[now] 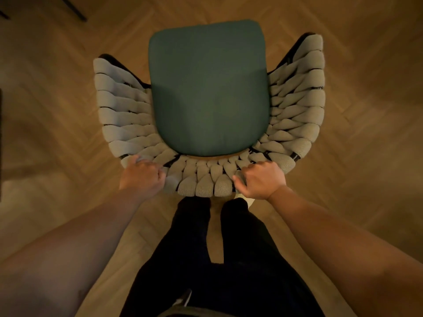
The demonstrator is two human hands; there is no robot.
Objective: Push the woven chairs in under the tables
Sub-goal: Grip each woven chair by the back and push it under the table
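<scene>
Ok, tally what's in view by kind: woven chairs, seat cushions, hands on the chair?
Grey woven-rope chair with dark frame: 1
Dark green fabric seat cushion: 1
Hands gripping the chair's back rim: 2 (left hand, right hand)
Total: 4

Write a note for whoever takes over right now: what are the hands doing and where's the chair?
Left hand grips the back rim of the woven chair on its left side; right hand grips it on the right side.
The chair, with its green cushion, stands on the wooden floor; no table shows over it.
Done: chair grasped. Left: push it in under a table.
</scene>
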